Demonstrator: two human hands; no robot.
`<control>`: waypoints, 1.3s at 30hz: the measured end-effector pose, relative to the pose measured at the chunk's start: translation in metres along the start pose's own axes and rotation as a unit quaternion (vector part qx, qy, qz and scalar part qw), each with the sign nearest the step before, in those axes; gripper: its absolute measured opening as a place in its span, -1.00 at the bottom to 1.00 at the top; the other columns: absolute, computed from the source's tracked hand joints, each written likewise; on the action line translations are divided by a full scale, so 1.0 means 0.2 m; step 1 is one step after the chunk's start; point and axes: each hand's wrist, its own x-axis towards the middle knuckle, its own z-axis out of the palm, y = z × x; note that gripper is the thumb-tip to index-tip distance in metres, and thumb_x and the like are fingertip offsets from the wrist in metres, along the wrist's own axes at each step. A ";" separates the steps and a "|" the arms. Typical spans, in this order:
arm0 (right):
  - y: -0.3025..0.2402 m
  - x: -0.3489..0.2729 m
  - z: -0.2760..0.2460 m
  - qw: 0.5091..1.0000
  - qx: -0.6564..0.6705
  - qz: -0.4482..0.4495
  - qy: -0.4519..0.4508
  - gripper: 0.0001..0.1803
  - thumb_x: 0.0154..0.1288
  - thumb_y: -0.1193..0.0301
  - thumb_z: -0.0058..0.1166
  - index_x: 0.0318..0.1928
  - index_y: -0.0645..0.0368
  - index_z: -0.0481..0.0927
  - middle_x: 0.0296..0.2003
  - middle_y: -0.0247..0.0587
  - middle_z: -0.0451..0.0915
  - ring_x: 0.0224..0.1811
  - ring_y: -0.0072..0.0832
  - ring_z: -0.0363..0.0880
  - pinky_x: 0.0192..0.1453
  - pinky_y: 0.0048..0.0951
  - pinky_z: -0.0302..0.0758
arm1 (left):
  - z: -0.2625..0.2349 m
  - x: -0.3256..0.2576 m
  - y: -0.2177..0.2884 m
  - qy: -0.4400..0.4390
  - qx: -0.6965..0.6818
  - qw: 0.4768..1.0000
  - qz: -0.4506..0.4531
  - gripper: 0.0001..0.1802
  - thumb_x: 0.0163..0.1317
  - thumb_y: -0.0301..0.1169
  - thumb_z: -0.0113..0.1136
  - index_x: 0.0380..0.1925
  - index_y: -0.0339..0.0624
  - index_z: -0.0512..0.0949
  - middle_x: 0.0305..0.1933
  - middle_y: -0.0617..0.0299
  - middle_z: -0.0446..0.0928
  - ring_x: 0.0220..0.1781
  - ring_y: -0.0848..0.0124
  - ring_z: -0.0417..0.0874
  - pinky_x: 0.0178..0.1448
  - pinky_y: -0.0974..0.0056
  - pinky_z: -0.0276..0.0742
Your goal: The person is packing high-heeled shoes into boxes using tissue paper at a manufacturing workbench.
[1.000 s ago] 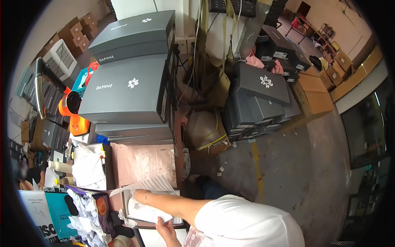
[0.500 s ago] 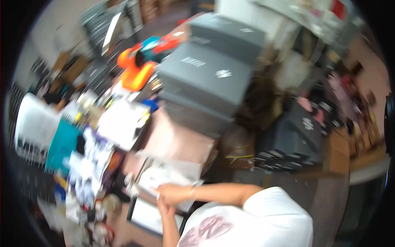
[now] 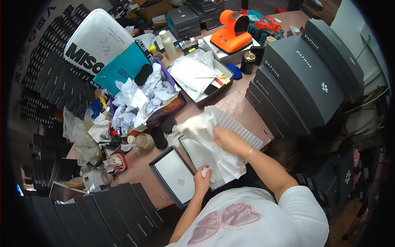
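Observation:
My right hand [image 3: 228, 140] is closed on a sheet of white tissue paper [image 3: 224, 162], which hangs in loose folds over an open box on the table. Lower and to the left, my left hand [image 3: 202, 180] has its fingers curled round a small white piece of paper [image 3: 205, 173] with dark marks. Directly left of that hand is a shallow dark-edged box part [image 3: 175, 176], white inside with a small printed square. A ribbed white sheet [image 3: 240, 125] lies beyond my right hand. The tissue paper hides most of what is inside the open box.
Stacked dark grey shoe boxes [image 3: 302, 72] stand at the right, and a row of them [image 3: 119, 214] fills the near left. Crumpled paper heaps in a purple box [image 3: 144, 99]. A tray of white sheets [image 3: 201, 76], a bottle [image 3: 168, 44] and an orange device [image 3: 231, 35] stand farther back.
The view has swung and become sharper. My hands were together over the box and are now apart, the right one farther out with the tissue paper raised.

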 end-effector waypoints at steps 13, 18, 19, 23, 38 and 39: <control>0.12 -0.21 -0.02 0.992 -0.080 0.003 -0.099 -0.52 0.08 0.42 0.18 0.04 0.25 0.41 -0.07 0.07 0.50 0.01 -0.02 0.50 0.05 -0.12 0.47 | -0.05 -0.02 -0.01 -0.003 -0.297 0.950 -0.092 -0.77 0.27 -0.44 0.16 -0.09 -0.26 0.51 -0.26 0.26 0.55 -0.28 0.52 0.59 -0.26 0.42 0.51; 0.12 -0.44 0.37 0.940 -0.191 0.012 -0.284 -0.80 0.12 0.37 0.15 -0.24 0.18 0.57 -0.28 -0.05 0.58 -0.18 -0.13 0.62 -0.20 -0.15 0.55 | -0.21 -0.14 0.10 -0.082 -0.340 0.929 -0.119 -0.77 0.24 -0.49 0.16 -0.10 -0.25 0.51 -0.23 0.25 0.57 -0.24 0.51 0.60 -0.15 0.43 0.54; 0.04 -0.45 0.33 0.943 -0.182 0.019 -0.279 -0.83 0.13 0.39 0.13 -0.27 0.17 0.58 -0.30 -0.07 0.59 -0.18 -0.13 0.62 -0.21 -0.15 0.55 | -0.24 -0.19 0.10 -0.113 -0.305 0.937 -0.126 -0.77 0.25 -0.48 0.17 -0.09 -0.25 0.51 -0.23 0.25 0.57 -0.23 0.52 0.60 -0.14 0.43 0.53; -0.25 -0.34 0.16 0.958 -0.236 -0.080 -0.141 -0.84 0.04 0.40 0.13 -0.33 0.16 0.57 -0.38 -0.17 0.57 -0.28 -0.21 0.60 -0.28 -0.22 0.53 | -0.21 -0.32 0.11 -0.258 -0.208 0.935 -0.124 -0.76 0.27 -0.45 0.15 -0.06 -0.24 0.52 -0.17 0.28 0.58 -0.14 0.57 0.57 -0.08 0.42 0.50; -0.53 -0.44 -0.05 0.980 0.037 -0.192 -0.032 -0.77 0.09 0.46 0.16 -0.20 0.20 0.52 -0.22 -0.15 0.54 -0.19 -0.17 0.54 -0.06 -0.25 0.48 | 0.20 0.33 0.04 0.020 -0.184 0.983 0.020 -0.36 0.21 -0.33 0.25 0.26 -0.27 0.28 0.23 -0.14 0.34 0.30 0.17 0.36 0.33 0.18 0.27; -0.42 -0.47 -0.08 0.988 -0.007 -0.151 -0.010 -0.78 0.11 0.46 0.17 -0.20 0.20 0.53 -0.20 -0.13 0.55 -0.18 -0.15 0.54 -0.07 -0.26 0.49 | 0.17 0.29 0.11 0.036 -0.188 0.981 0.021 -0.34 0.21 -0.32 0.24 0.27 -0.30 0.26 0.27 -0.18 0.29 0.34 0.13 0.30 0.37 0.15 0.20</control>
